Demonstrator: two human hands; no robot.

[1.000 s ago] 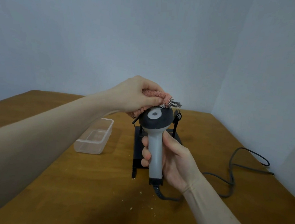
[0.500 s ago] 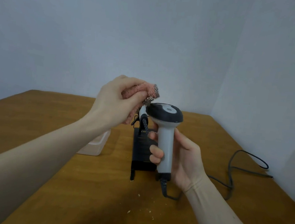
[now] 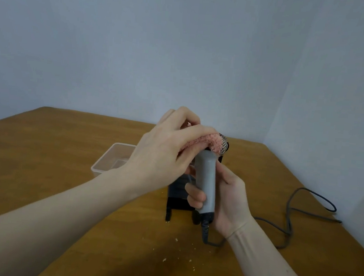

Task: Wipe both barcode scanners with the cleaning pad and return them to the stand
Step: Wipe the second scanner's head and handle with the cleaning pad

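A: Where is the barcode scanner [image 3: 205,183] just now?

B: It is off the stand [image 3: 177,197], held above the counter [image 3: 44,159]. The right hand [image 3: 226,198] has its fingers and thumb curled round the grey handle, and the cable [image 3: 290,214] trails from the handle's foot away to the right across the wood.

A: And the left hand [image 3: 164,156]?

B: Its fingers are folded round the pink cleaning pad [image 3: 207,142], pressing it down over the scanner's head. The head itself is covered by the pad, so what part of it is being rubbed cannot be told.

A: How does the scanner lie against that hand?

B: The handle's long axis runs nearly upright, tipped slightly, with the head uppermost and farther from the person. The left hand sits directly on top of it; the right hand grips below. So the pad would travel down along that axis toward the right hand's fingers if the handle is to be wiped next.

A: The stand?

B: Just behind and below the held scanner, mostly hidden by both hands. The right hand is the nearer one for setting it back. Whether a second scanner rests there cannot be seen. A clear plastic tub [image 3: 114,160] lies to the left, apart from it all.
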